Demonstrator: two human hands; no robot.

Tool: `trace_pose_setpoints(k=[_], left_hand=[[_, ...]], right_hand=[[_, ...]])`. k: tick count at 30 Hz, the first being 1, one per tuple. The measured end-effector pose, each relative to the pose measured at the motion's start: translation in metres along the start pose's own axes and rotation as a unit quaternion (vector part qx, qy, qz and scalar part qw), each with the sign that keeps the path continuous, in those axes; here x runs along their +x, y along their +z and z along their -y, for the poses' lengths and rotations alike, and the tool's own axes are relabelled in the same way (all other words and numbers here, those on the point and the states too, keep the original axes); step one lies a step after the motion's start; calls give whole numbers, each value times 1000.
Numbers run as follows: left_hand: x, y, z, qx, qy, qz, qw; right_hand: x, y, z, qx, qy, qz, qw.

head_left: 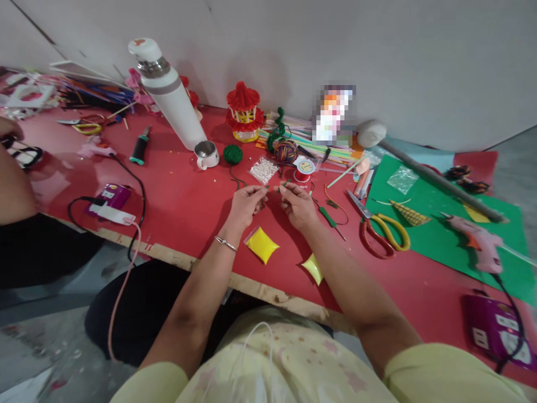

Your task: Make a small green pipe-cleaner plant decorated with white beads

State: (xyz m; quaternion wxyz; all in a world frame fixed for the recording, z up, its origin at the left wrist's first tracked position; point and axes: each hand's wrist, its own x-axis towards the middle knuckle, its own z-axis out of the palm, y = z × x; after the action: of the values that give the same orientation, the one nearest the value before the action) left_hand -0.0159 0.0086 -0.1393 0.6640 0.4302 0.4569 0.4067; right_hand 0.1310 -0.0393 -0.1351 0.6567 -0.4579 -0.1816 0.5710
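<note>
Above the red tabletop, my left hand (pixel 247 202) is closed in a pinch, with a small dark green bit at its fingertips. My right hand (pixel 297 202) pinches in the same way a short gap away, and a bit of green shows there too. The green pieces are too small to identify. Just beyond the fingers lie a clear packet of white beads (pixel 264 170) and a spool of red thread (pixel 304 169). On the near side are a bright yellow packet (pixel 262 245) and a pale yellow packet (pixel 312 270), the latter partly behind my right forearm.
Scissors (pixel 375 226) and a green-handled tool (pixel 331 222) lie to the right. A pink glue gun (pixel 478 240) rests on green sheet (pixel 444 246). Behind stand a white bottle (pixel 172 98), steel cup (pixel 206 154) and red-and-yellow lantern (pixel 245 115). At left is another person's arm (pixel 14 184).
</note>
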Motion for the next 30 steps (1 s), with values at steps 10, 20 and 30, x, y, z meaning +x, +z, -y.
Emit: trace_pose_setpoints(k=[10, 20, 30], left_hand=[[-5, 6, 3, 4, -17, 45, 999], [-4, 9, 4, 38, -6, 21, 999], [-1, 5, 5, 31, -2, 16, 999]], right_hand=[[2, -1, -4, -39, -14, -2, 999], [0, -1, -4, -63, -3, 20, 998], [1, -4, -4, -51, 18, 31, 998]])
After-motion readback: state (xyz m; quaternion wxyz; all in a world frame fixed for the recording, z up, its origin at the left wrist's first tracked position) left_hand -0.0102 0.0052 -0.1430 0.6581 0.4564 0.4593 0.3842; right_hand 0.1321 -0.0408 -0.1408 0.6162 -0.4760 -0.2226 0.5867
